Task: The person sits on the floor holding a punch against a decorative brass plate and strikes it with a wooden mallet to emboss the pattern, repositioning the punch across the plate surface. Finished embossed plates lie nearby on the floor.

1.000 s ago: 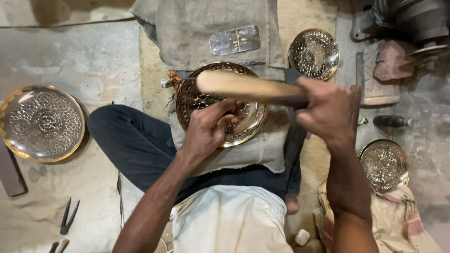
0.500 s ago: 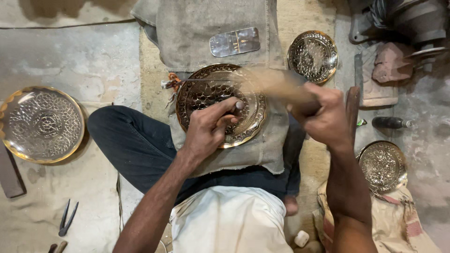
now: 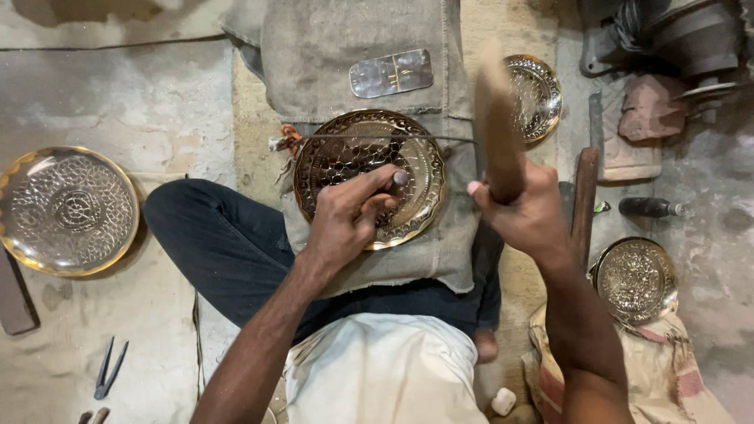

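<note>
Centre frame: punch (image 3: 393,179) being pinched by left hand (image 3: 345,220) on largely patterned brass plate (image 3: 369,177); wooden mallet (image 3: 495,126) being gripped, raised, by right hand (image 3: 526,216).

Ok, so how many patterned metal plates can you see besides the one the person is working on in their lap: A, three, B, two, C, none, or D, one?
A: apart from the lap plate under the left hand, there is a large plate on the floor at left, a small plate at top right, and another small plate at lower right.
</note>
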A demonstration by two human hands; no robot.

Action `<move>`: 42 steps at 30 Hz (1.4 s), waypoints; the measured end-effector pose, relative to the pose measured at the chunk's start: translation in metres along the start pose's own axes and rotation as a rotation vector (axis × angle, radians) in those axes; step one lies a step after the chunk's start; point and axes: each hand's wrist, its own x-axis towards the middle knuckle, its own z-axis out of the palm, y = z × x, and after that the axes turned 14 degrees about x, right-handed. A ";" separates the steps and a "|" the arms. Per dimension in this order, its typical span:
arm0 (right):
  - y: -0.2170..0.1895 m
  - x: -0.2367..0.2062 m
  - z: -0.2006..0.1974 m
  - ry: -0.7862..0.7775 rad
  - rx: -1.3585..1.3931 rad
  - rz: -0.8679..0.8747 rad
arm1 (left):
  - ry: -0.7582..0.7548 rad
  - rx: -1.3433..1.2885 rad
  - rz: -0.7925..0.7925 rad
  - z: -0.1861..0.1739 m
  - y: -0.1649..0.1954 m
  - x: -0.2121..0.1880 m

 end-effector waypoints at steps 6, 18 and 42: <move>0.006 0.002 -0.006 -0.080 0.063 0.117 | -0.021 -0.012 -0.040 0.004 -0.004 -0.001; -0.008 0.000 -0.009 -0.089 -0.113 0.054 | -0.048 0.023 -0.031 0.000 -0.005 -0.002; -0.027 -0.035 -0.014 -0.037 -0.078 -0.081 | -0.002 -0.005 -0.119 0.001 -0.009 -0.006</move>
